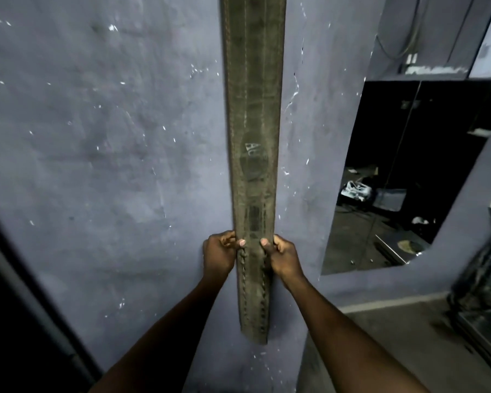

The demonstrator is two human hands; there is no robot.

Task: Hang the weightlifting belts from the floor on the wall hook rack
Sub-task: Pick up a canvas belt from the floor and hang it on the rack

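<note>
A long, worn olive-brown weightlifting belt hangs straight down against the grey-blue wall. Its top runs out of the frame, so the hook rack is hidden. Two rows of punched holes run down its lower end. My left hand grips the belt's left edge and my right hand grips its right edge, at the same height, thumbs pressed on the front face. The rounded tip of the belt hangs free below both hands.
A dark opening or mirror sits in the wall to the right, showing scattered items on a floor. A dark frame slants along the left. A dark cabinet or rack stands at the right edge on the floor.
</note>
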